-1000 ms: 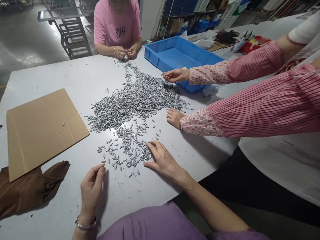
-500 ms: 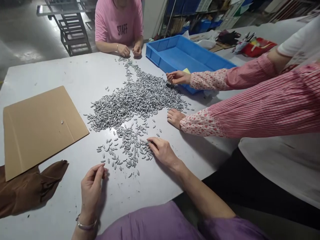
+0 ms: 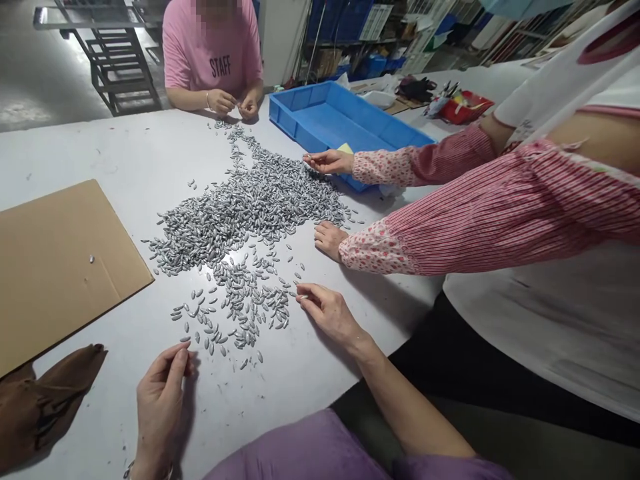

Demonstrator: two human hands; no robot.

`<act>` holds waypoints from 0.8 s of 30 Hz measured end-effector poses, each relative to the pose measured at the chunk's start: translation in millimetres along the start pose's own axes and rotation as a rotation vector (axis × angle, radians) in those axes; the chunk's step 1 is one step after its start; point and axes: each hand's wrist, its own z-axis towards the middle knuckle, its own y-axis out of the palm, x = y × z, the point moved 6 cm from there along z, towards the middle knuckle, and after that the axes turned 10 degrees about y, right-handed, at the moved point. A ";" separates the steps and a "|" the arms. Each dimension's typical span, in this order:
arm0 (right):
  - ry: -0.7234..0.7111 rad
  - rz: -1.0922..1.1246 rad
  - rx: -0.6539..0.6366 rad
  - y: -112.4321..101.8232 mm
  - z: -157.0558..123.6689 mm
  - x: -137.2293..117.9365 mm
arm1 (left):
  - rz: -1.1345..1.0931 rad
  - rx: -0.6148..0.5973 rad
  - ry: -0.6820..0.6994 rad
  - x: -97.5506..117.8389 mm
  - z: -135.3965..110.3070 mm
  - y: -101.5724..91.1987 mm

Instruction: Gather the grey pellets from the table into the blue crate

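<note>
Many small silver-grey oval pieces point(image 3: 235, 213) lie heaped on the white table, with a looser spread of the same pieces point(image 3: 245, 300) on my side. My right hand point(image 3: 330, 313) is at the right edge of this spread, thumb and forefinger pinched on one silver-grey oval piece point(image 3: 302, 297). At the near left of the spread, my left hand point(image 3: 163, 390) has its thumb and forefinger together just beside a loose piece point(image 3: 185, 339). Whether anything is between those fingertips is hidden.
A co-worker's sleeved arms point(image 3: 400, 247) reach in from the right over the heap. Another person in pink point(image 3: 215, 60) handles pieces at the far edge. A blue tray point(image 3: 295, 127) stands behind the heap; cardboard point(image 3: 65, 267) and brown cloth point(image 3: 45, 413) lie left.
The view has swung right, so the table's things sit further left. My right hand has drawn slightly away from the spread, a piece now visible in its fingertips. My left hand stays pinched.
</note>
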 end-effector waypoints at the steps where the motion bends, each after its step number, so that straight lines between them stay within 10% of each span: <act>1: -0.005 -0.003 0.015 -1.9 0.1 1.3 | 0.005 0.009 -0.001 1.1 -0.9 -1.0; 6: -0.003 -0.005 0.053 -5.5 -4.7 -7.2 | -0.171 -0.003 -0.094 9.8 -7.4 11.0; 12: -0.283 0.113 -0.178 29.3 -39.1 -68.4 | -0.723 -0.526 -0.627 20.9 -35.4 105.6; 15: -0.321 0.086 -0.192 31.9 -39.2 -64.5 | -0.875 -0.586 -0.742 25.2 -39.2 132.5; 19: -0.133 -0.289 0.021 19.4 -11.8 -18.8 | -0.966 -0.487 -0.747 21.8 -28.7 132.2; 24: -0.298 -0.515 -0.042 51.5 -1.1 -18.8 | -1.148 -0.389 -0.735 17.0 -14.7 119.0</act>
